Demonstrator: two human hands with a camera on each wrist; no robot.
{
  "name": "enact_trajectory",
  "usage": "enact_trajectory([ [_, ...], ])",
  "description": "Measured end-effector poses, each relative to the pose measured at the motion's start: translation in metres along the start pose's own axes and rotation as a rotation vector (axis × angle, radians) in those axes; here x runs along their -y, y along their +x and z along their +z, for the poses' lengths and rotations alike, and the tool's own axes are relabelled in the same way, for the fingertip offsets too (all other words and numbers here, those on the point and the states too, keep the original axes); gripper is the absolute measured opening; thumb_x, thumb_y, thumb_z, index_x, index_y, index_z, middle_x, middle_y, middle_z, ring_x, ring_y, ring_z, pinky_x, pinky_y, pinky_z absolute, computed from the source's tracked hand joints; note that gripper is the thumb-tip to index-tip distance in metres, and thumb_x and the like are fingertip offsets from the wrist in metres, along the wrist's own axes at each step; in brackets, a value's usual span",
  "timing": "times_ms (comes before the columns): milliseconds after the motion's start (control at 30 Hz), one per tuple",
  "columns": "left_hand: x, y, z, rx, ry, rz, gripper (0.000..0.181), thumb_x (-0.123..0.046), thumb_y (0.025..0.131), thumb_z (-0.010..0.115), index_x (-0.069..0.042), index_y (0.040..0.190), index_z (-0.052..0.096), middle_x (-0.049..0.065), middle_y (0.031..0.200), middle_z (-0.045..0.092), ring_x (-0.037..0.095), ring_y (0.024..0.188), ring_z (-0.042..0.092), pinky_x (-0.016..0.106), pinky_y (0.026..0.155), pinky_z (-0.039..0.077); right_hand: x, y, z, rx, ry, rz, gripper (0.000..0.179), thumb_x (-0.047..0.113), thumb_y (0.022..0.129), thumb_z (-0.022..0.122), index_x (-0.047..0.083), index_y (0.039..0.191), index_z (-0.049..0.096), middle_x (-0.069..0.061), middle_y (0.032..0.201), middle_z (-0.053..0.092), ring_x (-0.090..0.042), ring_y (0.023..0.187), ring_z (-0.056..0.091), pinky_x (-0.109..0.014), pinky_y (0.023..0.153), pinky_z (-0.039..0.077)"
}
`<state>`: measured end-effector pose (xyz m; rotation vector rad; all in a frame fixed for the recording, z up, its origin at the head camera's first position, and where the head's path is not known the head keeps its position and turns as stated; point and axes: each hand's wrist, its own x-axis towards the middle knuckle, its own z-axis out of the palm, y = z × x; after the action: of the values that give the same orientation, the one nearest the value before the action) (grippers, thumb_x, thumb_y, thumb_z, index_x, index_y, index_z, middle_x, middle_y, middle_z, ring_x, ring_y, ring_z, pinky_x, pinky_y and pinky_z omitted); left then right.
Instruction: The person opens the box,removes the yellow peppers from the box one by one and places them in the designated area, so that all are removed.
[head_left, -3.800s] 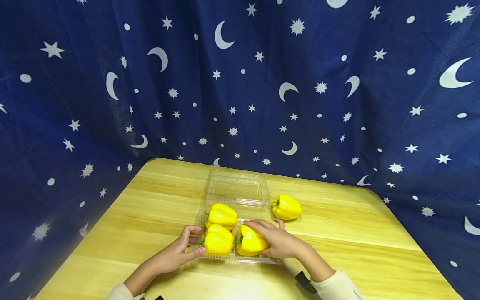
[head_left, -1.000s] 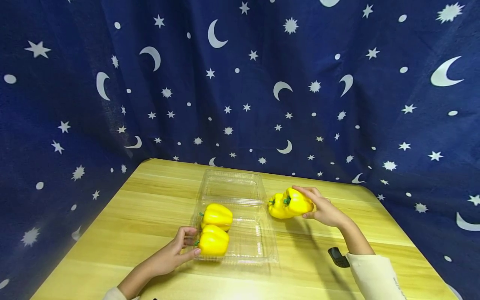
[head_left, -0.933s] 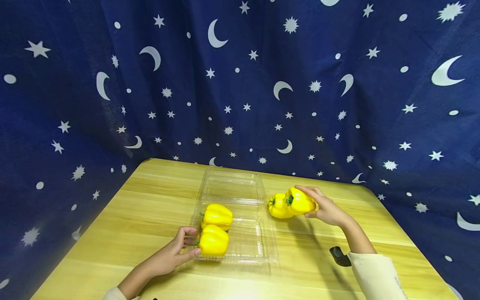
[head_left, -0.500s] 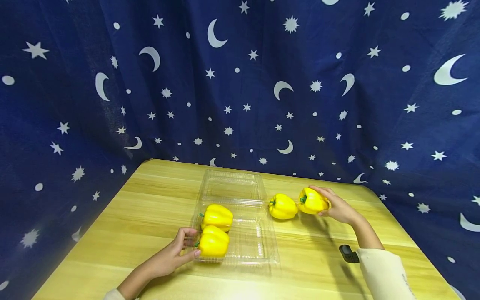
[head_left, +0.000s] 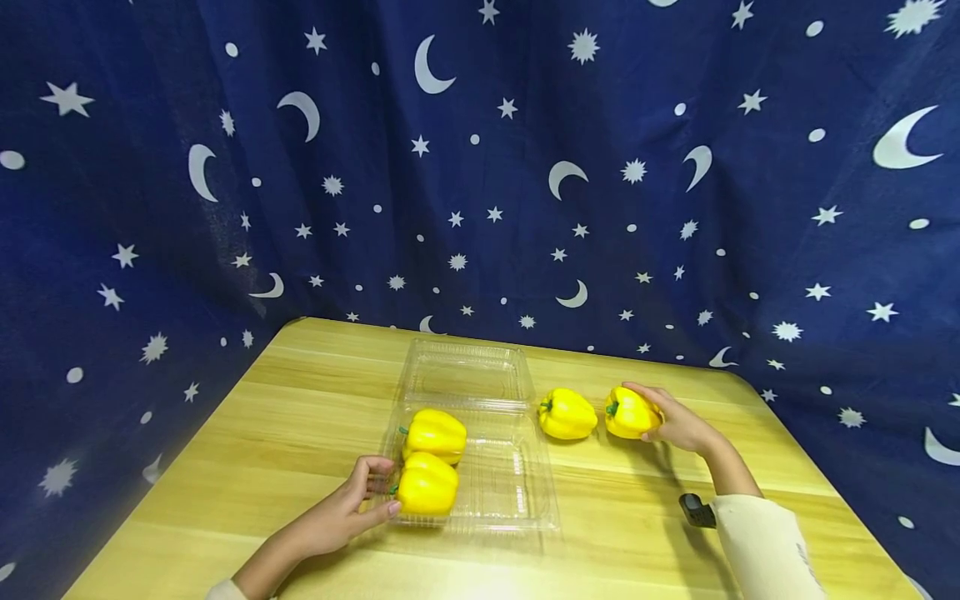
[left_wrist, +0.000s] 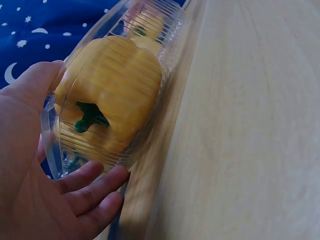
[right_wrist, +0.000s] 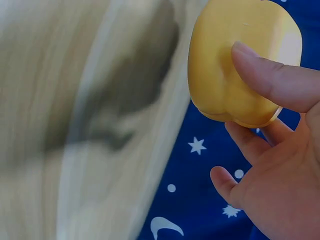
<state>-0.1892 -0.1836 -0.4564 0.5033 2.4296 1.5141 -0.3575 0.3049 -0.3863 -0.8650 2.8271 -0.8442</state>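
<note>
In the head view my right hand (head_left: 681,423) grips a yellow bell pepper (head_left: 628,413) low over the right part of the table. Its thumb presses one side of that pepper (right_wrist: 220,65) in the right wrist view, with fingers behind. A second yellow bell pepper (head_left: 567,415) lies just left of it. Two more, a rear pepper (head_left: 435,435) and a front pepper (head_left: 427,485), sit in the left half of a clear plastic clamshell container (head_left: 517,523). My left hand (head_left: 347,508) holds the container's near left corner, thumb and fingers at its ribbed wall (left_wrist: 142,85).
The container's lid (head_left: 468,371) is folded back, flat on the wooden table (head_left: 315,400). A dark blue curtain (head_left: 480,167) with white moons and stars surrounds the table's far and side edges. A black device (head_left: 697,510) sits at my right sleeve.
My right hand has lifted a pepper out of the container's right half, carried it past the pepper on the table, and lowered it to the right. The left hand stays at the corner.
</note>
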Motion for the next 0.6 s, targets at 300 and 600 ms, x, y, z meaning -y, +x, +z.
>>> enact_trajectory([
  [300,0.001,-0.001,0.000,-0.005,0.003,0.001,0.052,-0.031,0.095,0.048,-0.004,0.129,0.020,0.023,0.134,0.024,0.042,0.119,0.040,0.055,0.090,0.041,-0.006,0.001,0.009,0.030,0.020,0.008,0.080,-0.010,0.064,0.071,-0.001,0.134,0.035,-0.033,0.127,0.037,-0.048,0.115,0.035,-0.067,0.089,0.030],
  [600,0.002,0.000,0.000,-0.005,0.010,0.008,0.051,-0.031,0.095,0.048,-0.005,0.129,0.020,0.023,0.134,0.023,0.042,0.119,0.040,0.054,0.090,0.042,-0.010,0.004,0.012,0.037,0.018,0.025,0.079,-0.010,0.063,0.071,-0.002,0.134,0.036,-0.032,0.128,0.037,-0.047,0.116,0.035,-0.068,0.090,0.029],
])
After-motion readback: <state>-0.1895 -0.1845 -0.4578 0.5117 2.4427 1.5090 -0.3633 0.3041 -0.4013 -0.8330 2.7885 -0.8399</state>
